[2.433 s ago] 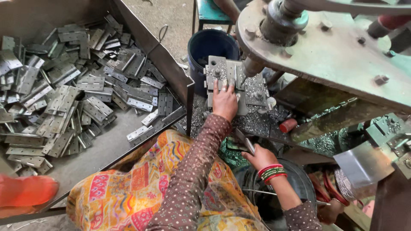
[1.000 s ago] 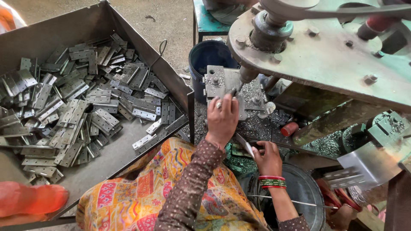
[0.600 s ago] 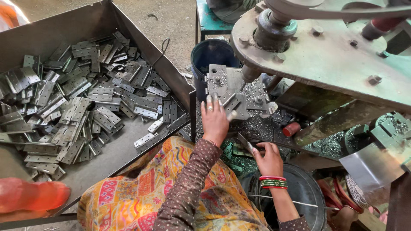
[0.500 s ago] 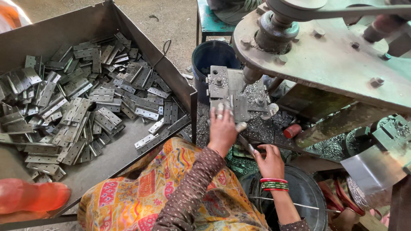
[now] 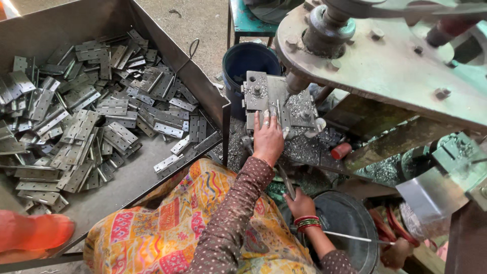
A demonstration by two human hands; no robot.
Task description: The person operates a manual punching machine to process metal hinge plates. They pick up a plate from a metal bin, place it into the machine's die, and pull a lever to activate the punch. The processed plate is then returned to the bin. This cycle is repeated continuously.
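Workshop press bench: left hand (image 5: 267,139) flat on jig plate (image 5: 264,96); right hand (image 5: 300,203) fisted round lever (image 5: 285,178).

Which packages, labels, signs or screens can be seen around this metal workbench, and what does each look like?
None show: no package, label, sign or screen.
Nearest to a container: a round dark blue bucket behind the press fixture, and a large grey metal tray of loose hinges on the left.
The left hand rests on the fixture; the right hand grips a thin metal handle.
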